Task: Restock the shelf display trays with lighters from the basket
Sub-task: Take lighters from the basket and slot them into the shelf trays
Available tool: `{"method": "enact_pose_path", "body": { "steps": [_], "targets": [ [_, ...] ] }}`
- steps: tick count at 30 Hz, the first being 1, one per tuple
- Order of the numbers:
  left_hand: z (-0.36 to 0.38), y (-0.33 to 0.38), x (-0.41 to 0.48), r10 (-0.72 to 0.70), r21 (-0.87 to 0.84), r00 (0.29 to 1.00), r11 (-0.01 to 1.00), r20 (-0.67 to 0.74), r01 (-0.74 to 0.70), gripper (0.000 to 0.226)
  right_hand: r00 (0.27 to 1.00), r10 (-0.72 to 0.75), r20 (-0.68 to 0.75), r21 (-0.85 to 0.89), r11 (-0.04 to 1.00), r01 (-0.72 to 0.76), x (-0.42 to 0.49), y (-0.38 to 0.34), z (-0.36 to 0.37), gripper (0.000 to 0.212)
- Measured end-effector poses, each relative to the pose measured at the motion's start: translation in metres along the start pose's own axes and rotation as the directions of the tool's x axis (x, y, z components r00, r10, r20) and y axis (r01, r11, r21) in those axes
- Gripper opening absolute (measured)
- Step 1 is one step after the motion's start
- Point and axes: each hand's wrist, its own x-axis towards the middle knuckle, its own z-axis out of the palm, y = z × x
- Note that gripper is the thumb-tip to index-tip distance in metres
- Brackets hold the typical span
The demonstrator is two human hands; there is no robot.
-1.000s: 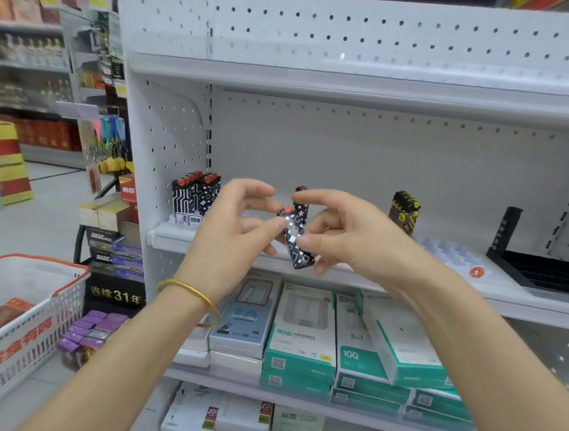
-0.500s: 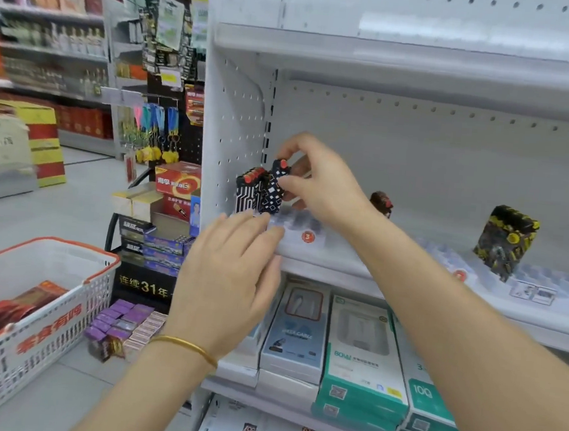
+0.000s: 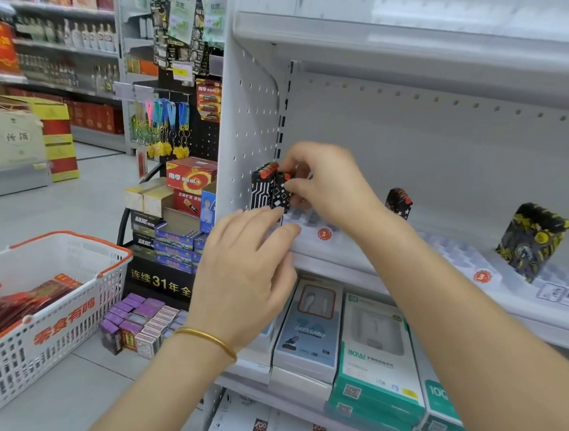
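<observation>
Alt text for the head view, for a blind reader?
Right hand pinches a black diamond-patterned lighter beside circuit-patterned lighters at the left end of a white display tray; left hand touches the tray's front. A white basket with orange rim sits lower left.

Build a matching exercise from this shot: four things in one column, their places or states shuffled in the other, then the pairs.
Column one
1. right hand
2. left hand
3. basket
4. yellow-and-black lighters

Column two
A. on the floor, at far left
B. standing in the right tray
C. pinching the diamond-patterned lighter
D. fingers at the front edge of the left tray

Pairs: 1-C, 2-D, 3-A, 4-B
</observation>
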Motion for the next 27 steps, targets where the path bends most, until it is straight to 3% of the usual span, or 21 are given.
{"method": "enact_pose_path", "body": {
  "steps": [7,14,16,19,21,23,25,27],
  "targets": [
    [0.0,0.001,-0.006,0.021,-0.004,1.0,1.0,0.002,-0.021,0.035,0.998,0.041,-0.055,0.044,0.998,-0.039,-0.019,-0.005,-0.008,0.035],
    [-0.015,0.038,-0.033,0.158,-0.039,0.974,0.985,-0.163,-0.166,0.029,0.989,0.061,-0.135,0.173,0.984,-0.037,-0.118,-0.02,-0.039,0.023],
    [-0.015,0.056,-0.048,0.203,-0.125,0.974,0.968,-0.102,-0.215,0.027,0.985,0.133,-0.109,0.274,0.957,-0.099,-0.165,-0.019,-0.044,0.023],
    [0.001,0.078,-0.088,0.314,-0.232,0.925,0.936,0.212,-0.265,0.025,0.945,0.326,-0.004,0.366,0.88,-0.302,-0.235,0.005,-0.031,0.026],
    [0.017,0.092,-0.127,0.345,-0.268,0.762,0.935,0.548,-0.231,0.028,0.871,0.456,0.183,0.269,0.829,-0.491,-0.28,0.036,-0.006,0.019],
    [0.031,0.102,-0.167,0.282,-0.236,0.445,0.959,0.85,-0.157,0.031,0.739,0.559,0.376,0.154,0.749,-0.644,-0.323,0.068,0.025,0.014],
    [0.048,0.102,-0.203,0.205,-0.184,0.155,0.973,0.967,-0.136,0.034,0.6,0.611,0.516,0.065,0.67,-0.739,-0.361,0.094,0.054,0.013],
    [0.065,0.1,-0.234,0.141,-0.145,-0.042,0.981,0.989,-0.127,0.036,0.491,0.637,0.595,0.001,0.61,-0.792,-0.388,0.113,0.078,0.014]
  ]
}}
